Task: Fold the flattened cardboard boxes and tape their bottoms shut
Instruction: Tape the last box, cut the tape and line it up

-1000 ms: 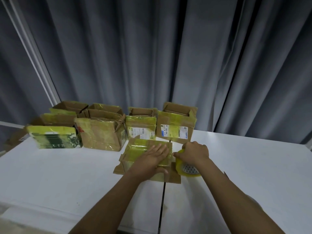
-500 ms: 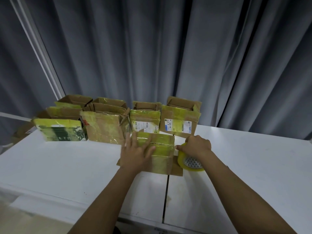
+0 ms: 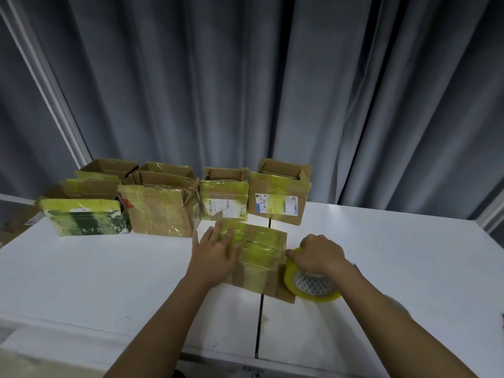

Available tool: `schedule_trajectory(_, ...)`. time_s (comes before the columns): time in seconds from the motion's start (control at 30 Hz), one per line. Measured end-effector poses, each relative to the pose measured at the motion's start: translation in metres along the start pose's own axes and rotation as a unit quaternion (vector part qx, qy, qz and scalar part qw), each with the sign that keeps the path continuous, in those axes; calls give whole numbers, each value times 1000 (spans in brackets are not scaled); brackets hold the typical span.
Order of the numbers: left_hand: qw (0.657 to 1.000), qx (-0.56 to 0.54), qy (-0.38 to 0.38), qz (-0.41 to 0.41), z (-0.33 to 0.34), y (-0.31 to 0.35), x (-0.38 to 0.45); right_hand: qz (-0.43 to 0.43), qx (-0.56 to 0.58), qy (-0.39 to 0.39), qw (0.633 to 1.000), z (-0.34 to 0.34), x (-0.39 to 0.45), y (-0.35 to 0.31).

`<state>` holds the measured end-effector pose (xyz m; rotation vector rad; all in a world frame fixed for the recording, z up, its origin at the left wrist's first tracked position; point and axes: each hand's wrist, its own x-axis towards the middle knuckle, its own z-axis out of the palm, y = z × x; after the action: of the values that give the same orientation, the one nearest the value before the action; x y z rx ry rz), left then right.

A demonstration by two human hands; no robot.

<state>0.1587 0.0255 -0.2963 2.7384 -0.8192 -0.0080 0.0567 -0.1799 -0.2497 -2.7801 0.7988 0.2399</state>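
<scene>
Our left hand lies flat, fingers straight and slightly spread, pressing the box at the table's middle seam. Our right hand curls over the tape roll at the box's right edge. We see 6 boxes standing behind.

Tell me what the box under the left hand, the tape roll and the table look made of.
Box: brown cardboard, matte, creased, banded with glossy yellowish tape. Tape roll: shiny translucent yellow plastic film, apparently on a printed white core. Table: smooth white, likely laminate or painted board; cannot tell which.
</scene>
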Motion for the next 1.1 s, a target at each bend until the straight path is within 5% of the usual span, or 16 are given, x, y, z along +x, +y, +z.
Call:
schedule_trajectory(0.2,996,-33,-34,71,6,26,13,0,193,-79,978,-1,-66,38)
schedule_trajectory(0.27,996,-34,8,83,4,40,20,16,344,-110,932,5,-83,52)
schedule_trajectory(0.37,990,-19,105,96,2,66,22,12,562,-148,814,27,-100,70)
schedule_trajectory(0.57,973,-209,63,78,0,84,10,-5,680,-103,725,58,-115,63)
schedule_trajectory(0.7,934,-324,-107,102,-3,75,-17,0,755,-75,651,66,-118,42)
schedule_trajectory(0.9,938,-322,-113,63,14,52,-37,-18,769,-81,634,82,-130,6)
schedule_trajectory(1.1,930,-333,-69,143,17,50,-39,-45,704,-40,708,82,-144,13)
